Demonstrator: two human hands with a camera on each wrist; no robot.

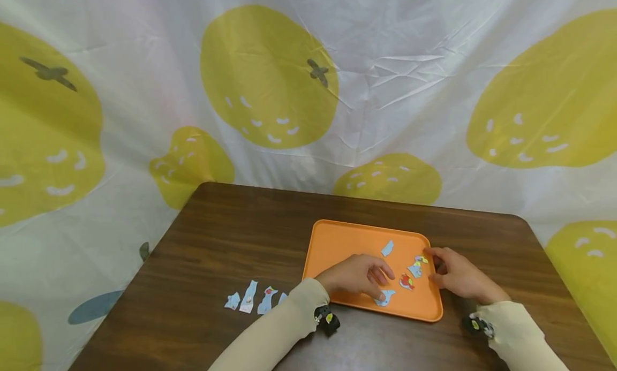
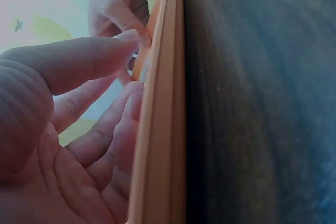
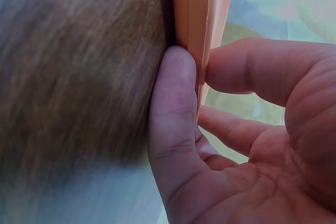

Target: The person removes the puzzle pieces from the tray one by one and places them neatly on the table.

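My left hand (image 1: 359,274) is over the orange tray (image 1: 347,237), its fingers loosely bent and apart, with nothing between them. The thumb tip overlaps a light-blue picture piece (image 1: 386,298) near the tray's front edge. At the tray's right side, my right hand (image 1: 460,274) pinches the rim (image 3: 193,9), with fingers on both sides of it in the right wrist view. Between the hands lie a red picture piece (image 1: 406,281) and a blue one with purple and yellow (image 1: 415,271). Farther back in the tray is a plain light-blue piece (image 1: 388,248).
Several light-blue cut-out pieces (image 1: 248,297) lie in a row on the dark wooden table (image 1: 231,232), left of the tray. My left forearm (image 1: 279,328) partly covers the rightmost one. A white curtain (image 1: 385,108) with yellow fruit prints hangs behind the table.
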